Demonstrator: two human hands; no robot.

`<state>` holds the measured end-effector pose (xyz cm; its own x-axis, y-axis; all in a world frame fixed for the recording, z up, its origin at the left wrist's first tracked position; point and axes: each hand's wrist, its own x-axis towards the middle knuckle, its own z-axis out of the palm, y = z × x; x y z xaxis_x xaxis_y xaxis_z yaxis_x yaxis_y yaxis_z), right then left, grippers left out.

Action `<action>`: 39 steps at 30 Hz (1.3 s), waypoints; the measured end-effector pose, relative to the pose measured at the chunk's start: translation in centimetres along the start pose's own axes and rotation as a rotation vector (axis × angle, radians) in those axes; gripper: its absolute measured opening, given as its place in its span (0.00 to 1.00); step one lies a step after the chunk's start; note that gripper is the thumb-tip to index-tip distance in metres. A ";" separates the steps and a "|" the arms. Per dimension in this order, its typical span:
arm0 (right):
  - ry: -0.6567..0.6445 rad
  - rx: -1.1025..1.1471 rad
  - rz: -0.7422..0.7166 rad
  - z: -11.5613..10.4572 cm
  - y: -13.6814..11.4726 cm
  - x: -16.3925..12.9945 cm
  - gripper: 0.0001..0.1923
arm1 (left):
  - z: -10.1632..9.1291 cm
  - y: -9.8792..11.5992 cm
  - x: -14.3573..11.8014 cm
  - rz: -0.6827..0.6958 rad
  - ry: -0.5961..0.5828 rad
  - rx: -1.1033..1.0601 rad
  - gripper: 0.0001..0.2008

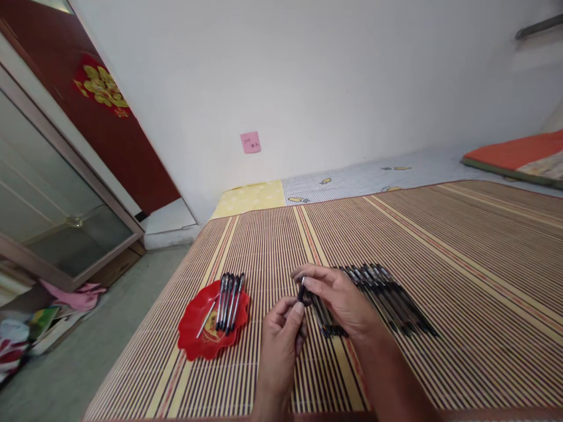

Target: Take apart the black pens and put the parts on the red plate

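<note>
My left hand (281, 334) is closed around a dark pen (301, 293), thumb on top, with most of the pen hidden by the fingers. At its upper end, where something pale and shiny shows, the fingertips and thumb of my right hand (338, 298) close in a pinch. Below the right hand, a few black pens (324, 325) lie on the mat, partly covered by it. A row of several black pens (396, 299) lies side by side just right of that hand. On the left, a red scalloped plate (187, 328) bears several clear-barrelled pens (229, 302) and a thin white stick (205, 320).
A striped bamboo mat (246, 234) covers the bed. Patterned cloth (352, 179) runs along the wall, and an orange folded cloth (510, 153) lies at far right. A pink note (250, 142) is stuck on the wall. A glass-panelled door (65, 205) stands left, above the floor.
</note>
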<state>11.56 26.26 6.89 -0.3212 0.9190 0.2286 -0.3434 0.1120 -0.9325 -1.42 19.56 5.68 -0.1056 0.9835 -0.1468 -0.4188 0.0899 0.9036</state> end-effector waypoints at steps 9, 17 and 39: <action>0.110 -0.034 0.001 1.0 0.2 0.2 0.09 | -1.0 -0.5 0.4 0.340 0.087 0.425 0.11; 0.170 -0.146 -0.032 -0.6 1.7 0.9 0.13 | -2.7 0.1 1.1 0.400 0.241 0.503 0.12; -0.196 -1.485 0.096 0.0 8.3 8.7 0.16 | -5.8 0.8 3.5 0.205 0.181 0.089 0.18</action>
<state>5.97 35.17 1.16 -0.4409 0.8946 0.0730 0.8304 0.4374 -0.3452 -7.34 22.18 3.56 -0.3427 0.9392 -0.0199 -0.2923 -0.0865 0.9524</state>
